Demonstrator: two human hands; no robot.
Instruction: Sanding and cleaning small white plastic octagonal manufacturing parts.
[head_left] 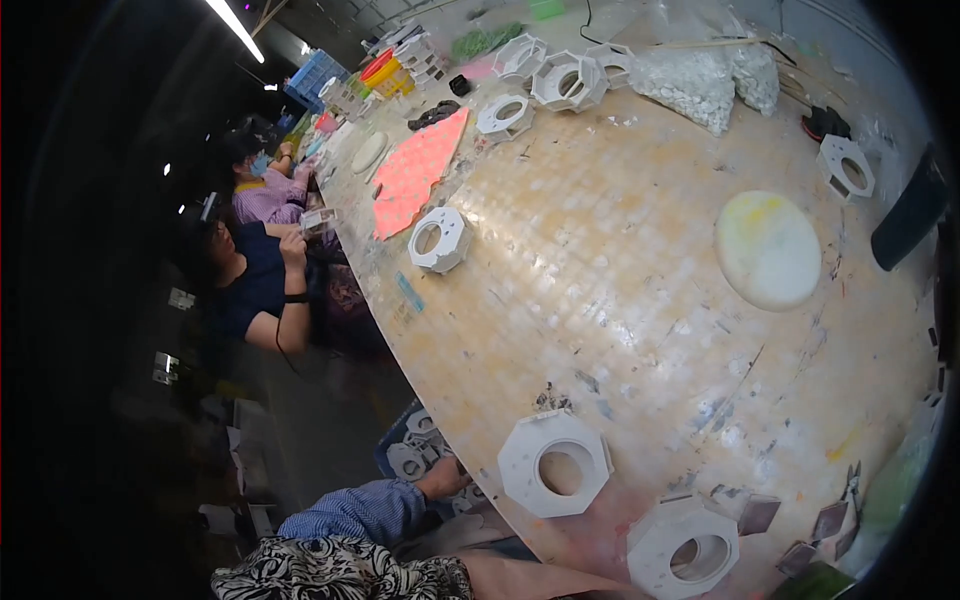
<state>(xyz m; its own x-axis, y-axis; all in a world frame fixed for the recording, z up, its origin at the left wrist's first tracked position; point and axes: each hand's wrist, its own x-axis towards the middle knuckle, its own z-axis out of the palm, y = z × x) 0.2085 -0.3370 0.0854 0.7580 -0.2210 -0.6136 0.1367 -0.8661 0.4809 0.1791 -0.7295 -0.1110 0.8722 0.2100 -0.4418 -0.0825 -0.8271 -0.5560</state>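
My left hand (443,478), in a blue striped sleeve, is down beside the table's edge, over a blue bin (385,455) holding several white octagonal parts (408,460). Its fingers are partly hidden, so their grip is unclear. Along the bottom runs a bare forearm, apparently my right; its hand does not show. Closest on the table is a white octagonal housing (520,470) with a round hole. Another octagonal housing (650,545) lies to its right, at the lower edge.
Pliers (852,480) and small dark plates (760,514) lie at lower right. A round whitish disc (768,255), another housing (440,240), a pink sheet (425,170) and bags of white pieces (685,85) are farther off. Two co-workers (262,290) sit along the left side.
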